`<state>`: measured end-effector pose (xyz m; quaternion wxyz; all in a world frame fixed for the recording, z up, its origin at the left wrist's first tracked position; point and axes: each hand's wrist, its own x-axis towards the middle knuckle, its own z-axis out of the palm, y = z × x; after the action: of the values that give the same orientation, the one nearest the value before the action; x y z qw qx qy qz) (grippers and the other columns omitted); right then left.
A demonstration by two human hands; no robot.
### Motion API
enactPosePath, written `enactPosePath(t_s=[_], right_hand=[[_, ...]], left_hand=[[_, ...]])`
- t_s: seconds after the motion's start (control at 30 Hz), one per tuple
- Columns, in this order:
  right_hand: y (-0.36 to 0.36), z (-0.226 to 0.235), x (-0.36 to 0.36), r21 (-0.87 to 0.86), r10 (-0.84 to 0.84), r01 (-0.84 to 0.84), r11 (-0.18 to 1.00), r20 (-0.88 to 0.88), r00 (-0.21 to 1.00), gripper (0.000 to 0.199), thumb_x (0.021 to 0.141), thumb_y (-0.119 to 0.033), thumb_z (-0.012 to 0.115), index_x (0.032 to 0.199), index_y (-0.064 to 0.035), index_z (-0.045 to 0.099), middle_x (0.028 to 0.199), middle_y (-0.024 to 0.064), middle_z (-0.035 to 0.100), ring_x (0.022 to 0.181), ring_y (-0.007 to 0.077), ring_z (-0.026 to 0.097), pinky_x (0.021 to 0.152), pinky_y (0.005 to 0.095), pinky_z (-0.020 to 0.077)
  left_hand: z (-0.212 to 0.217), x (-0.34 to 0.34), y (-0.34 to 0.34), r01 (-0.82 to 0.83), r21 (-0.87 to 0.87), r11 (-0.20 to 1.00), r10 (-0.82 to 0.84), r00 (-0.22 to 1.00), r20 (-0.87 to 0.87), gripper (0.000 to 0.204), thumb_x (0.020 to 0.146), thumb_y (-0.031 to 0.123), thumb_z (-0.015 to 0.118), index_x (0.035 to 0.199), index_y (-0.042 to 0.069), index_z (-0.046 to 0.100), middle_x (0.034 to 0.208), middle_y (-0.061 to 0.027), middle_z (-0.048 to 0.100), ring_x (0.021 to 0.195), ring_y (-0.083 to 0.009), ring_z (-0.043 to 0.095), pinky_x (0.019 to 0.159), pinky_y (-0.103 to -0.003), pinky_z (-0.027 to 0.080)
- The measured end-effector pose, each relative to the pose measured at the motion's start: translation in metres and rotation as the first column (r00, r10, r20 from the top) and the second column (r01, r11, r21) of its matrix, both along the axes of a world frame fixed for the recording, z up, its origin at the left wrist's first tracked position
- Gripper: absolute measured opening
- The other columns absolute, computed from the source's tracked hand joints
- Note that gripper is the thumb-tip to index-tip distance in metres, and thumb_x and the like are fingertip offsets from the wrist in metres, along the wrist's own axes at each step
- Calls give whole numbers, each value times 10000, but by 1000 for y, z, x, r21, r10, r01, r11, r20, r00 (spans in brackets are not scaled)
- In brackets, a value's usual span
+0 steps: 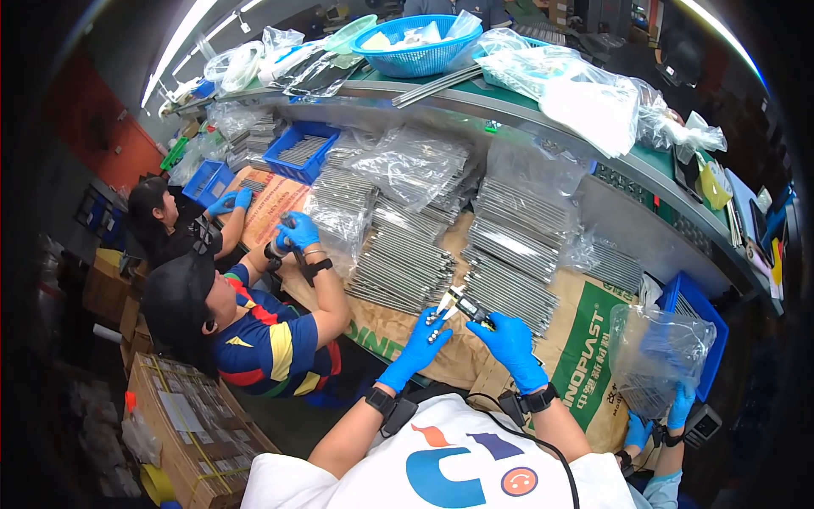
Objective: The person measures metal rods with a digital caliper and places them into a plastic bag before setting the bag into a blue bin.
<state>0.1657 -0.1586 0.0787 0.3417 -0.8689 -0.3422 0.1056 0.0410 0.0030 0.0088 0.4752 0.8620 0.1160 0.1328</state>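
Stuff that's hard to make out

Readout [479, 312] on the caliper [453, 300] is too tiny to read, and the right hand [510, 346] covers part. Shiny bits [435, 336] in the left hand [414, 349]? Can't tell. Clear bag [414, 165] blurs some rods [400, 273]; bottom edge chops the white shirt [360, 477].

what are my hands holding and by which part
Right hand: a caliper, by its dark end. Left hand: small metal pieces, held part unclear.

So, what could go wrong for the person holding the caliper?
The small metal pieces in the gloved left hand could slip and land among the rod piles close by. The caliper in the gloved right hand might, if dropped, knock some of those rods askew.
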Motion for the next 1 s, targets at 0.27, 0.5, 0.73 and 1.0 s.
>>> enactPosePath(t_s=[0.27,0.5,0.73,1.0], right_hand=[[-20,1,-11,-31,10,-13,999,-89,996,483,740,-523,681,730,-41,668,536,131,563,462,260,557,438,342,410],[-25,-8,-21,-81,65,-70,994,-68,996,511,719,-556,683,685,-46,660,513,108,554,439,231,538,427,331,400],[-28,0,-21,-136,87,-102,985,-117,989,569,730,-608,638,676,-42,647,513,112,554,461,235,562,432,334,419],[-34,0,-21,-136,112,-121,983,-76,991,570,728,-614,635,671,-47,639,515,111,559,462,242,565,430,342,423]], left_hand=[[-14,-7,-2,-6,-2,1000,7,999,33,528,845,174,645,1284,14,401,1214,-156,455,1120,-259,488,940,-354,412],[-7,-8,-6,-31,-313,949,30,1000,-7,592,836,193,660,1307,27,343,1220,-166,461,1119,-241,495,940,-348,419],[-10,-14,-7,-15,-239,971,5,999,-40,555,850,133,635,1304,37,331,1205,-136,475,1123,-205,483,941,-323,400],[-10,-20,-11,-14,-219,976,-1,998,-67,609,819,227,681,1298,28,362,1211,-180,434,1120,-287,475,947,-373,402]])
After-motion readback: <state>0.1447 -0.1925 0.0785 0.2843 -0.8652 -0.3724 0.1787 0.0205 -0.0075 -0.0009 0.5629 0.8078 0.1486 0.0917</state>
